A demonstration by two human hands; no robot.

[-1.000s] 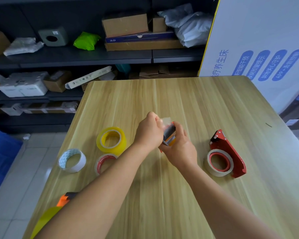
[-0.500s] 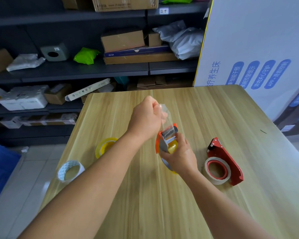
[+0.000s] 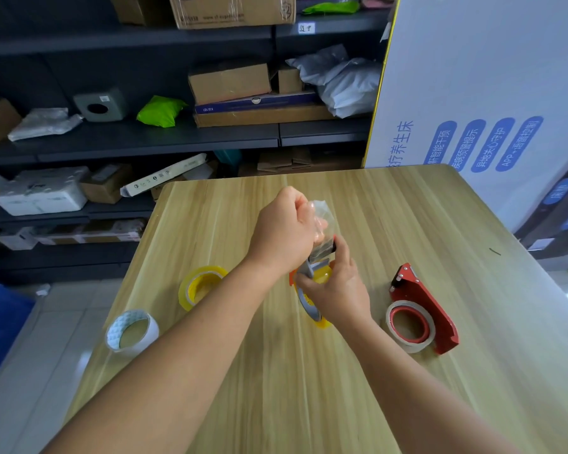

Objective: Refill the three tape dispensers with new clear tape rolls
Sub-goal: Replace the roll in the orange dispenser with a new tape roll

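My right hand (image 3: 336,290) grips an orange tape dispenser (image 3: 309,299) loaded with a yellowish clear roll, held above the table's middle. My left hand (image 3: 284,232) pinches the loose clear tape end (image 3: 322,213), pulled up from the dispenser's front. A red dispenser (image 3: 423,306) with a red-cored roll (image 3: 410,326) in it lies to the right on the table. A yellow-tinted clear roll (image 3: 199,286) stands to the left, partly behind my left forearm. Nearer the left edge sits a white patterned roll (image 3: 132,332).
The wooden table (image 3: 391,217) ends at the left over a tiled floor. Dark shelves (image 3: 145,139) with cardboard boxes and bags stand behind it. A large white printed box (image 3: 489,93) rises at the table's right rear.
Both hands lifted the orange dispenser off the table and my left hand drew the tape end upward. The view tilted up, so the near-left rolls and third dispenser left the frame.
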